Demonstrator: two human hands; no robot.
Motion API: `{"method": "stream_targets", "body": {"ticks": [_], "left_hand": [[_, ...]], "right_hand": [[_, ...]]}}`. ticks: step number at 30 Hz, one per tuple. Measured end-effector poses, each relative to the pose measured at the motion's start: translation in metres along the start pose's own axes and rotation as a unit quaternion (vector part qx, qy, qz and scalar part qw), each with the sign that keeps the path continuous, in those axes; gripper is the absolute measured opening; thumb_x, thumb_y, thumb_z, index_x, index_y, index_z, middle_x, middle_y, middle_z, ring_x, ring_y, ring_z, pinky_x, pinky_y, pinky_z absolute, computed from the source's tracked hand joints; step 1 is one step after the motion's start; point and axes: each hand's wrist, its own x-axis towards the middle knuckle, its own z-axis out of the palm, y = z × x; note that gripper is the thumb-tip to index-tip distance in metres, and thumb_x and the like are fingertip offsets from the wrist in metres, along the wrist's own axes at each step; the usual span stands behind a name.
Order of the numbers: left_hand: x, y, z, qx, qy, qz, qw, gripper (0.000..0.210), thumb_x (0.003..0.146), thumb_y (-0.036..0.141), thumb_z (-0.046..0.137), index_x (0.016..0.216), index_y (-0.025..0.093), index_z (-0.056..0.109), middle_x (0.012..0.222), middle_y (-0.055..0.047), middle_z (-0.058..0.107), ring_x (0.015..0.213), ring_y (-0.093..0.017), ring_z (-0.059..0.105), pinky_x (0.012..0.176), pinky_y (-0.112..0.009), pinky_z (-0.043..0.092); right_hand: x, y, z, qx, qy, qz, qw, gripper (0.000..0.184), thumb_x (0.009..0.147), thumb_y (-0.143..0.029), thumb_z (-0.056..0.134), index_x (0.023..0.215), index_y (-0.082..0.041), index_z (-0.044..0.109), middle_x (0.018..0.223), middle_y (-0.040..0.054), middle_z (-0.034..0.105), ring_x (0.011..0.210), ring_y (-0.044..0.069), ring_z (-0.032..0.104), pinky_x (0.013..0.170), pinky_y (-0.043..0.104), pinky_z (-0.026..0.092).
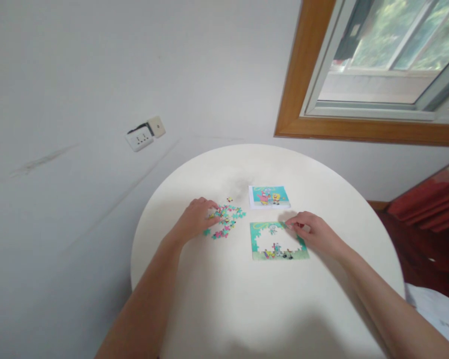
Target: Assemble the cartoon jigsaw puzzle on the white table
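Note:
A partly assembled jigsaw puzzle [260,252] lies flat on the round white table, its green and teal border surrounding a bare white middle. My right hand [314,232] is at the puzzle's upper right corner, thumb and fingers pinched together. Whatever is between those fingertips is too small to make out. To the left, loose puzzle pieces [228,219] in teal, pink and yellow are spread in a heap. My left hand [196,219] rests at the heap's left side with fingers apart, some of them touching the pieces. Behind the puzzle lies a cartoon reference picture [270,197].
One puzzle piece [229,199] sits apart, behind the heap. The round table [224,299] stands near a white wall with a power socket [139,138]. A wood-framed window [366,128] is at the upper right, and a red curtain [430,199] hangs at the right.

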Motion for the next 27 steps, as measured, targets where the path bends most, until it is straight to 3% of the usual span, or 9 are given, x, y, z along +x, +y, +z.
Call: {"method": "stream_targets", "body": {"ticks": [6,13,18,21,24,27], "left_hand": [[0.006,0.005,0.011,-0.006,0.005,0.004,1.0,0.024,0.083,0.033,0.06,0.103,0.024,0.066,0.096,-0.005,0.057,0.096,-0.023,0.053,0.095,-0.04,0.039],[0.001,0.002,-0.005,-0.036,-0.051,0.023,0.998,0.019,0.076,0.032,0.064,0.091,0.023,0.071,0.092,-0.005,0.062,0.093,-0.024,0.057,0.091,-0.039,0.041],[0.002,-0.001,-0.006,-0.027,-0.03,0.014,0.999,0.033,0.085,0.023,0.049,0.112,0.023,0.069,0.093,-0.007,0.06,0.091,-0.023,0.056,0.09,-0.039,0.044],[0.002,0.001,0.003,0.031,0.007,0.009,0.999,0.043,0.089,0.017,0.04,0.122,0.03,0.065,0.114,-0.009,0.057,0.108,-0.025,0.052,0.099,-0.044,0.039],[0.001,0.01,0.015,0.073,0.002,0.014,0.997,0.037,0.092,0.029,0.045,0.124,0.038,0.062,0.145,-0.006,0.04,0.133,-0.032,0.036,0.111,-0.054,0.024],[0.0,0.021,0.022,0.096,-0.003,0.015,0.995,0.038,0.093,0.037,0.047,0.13,0.041,0.056,0.153,-0.005,0.031,0.139,-0.034,0.029,0.113,-0.061,0.015]], "right_hand": [[0.0,0.0,0.0,0.003,0.002,-0.001,1.0,0.029,0.088,-0.026,0.046,0.098,-0.02,0.073,0.084,0.0056,0.068,0.077,0.019,0.06,0.073,0.031,0.045],[0.0,-0.002,-0.002,0.002,0.001,-0.005,1.0,0.029,0.088,-0.026,0.045,0.099,-0.019,0.072,0.085,0.0063,0.068,0.077,0.019,0.06,0.074,0.032,0.045],[0.0,-0.002,-0.002,-0.001,-0.001,-0.006,1.0,0.029,0.088,-0.025,0.046,0.097,-0.019,0.072,0.084,0.0059,0.068,0.077,0.019,0.06,0.074,0.031,0.045],[0.0,-0.001,-0.002,0.002,-0.003,-0.005,1.0,0.029,0.089,-0.026,0.046,0.099,-0.018,0.072,0.086,0.0062,0.068,0.077,0.019,0.06,0.074,0.032,0.046],[0.0,-0.002,-0.003,0.003,-0.01,-0.006,1.0,0.029,0.089,-0.027,0.046,0.1,-0.018,0.071,0.086,0.0064,0.068,0.078,0.019,0.06,0.074,0.032,0.046],[0.0,-0.003,-0.004,0.003,-0.016,-0.007,1.0,0.029,0.089,-0.027,0.045,0.1,-0.018,0.071,0.086,0.0066,0.068,0.077,0.019,0.06,0.072,0.031,0.046]]}}
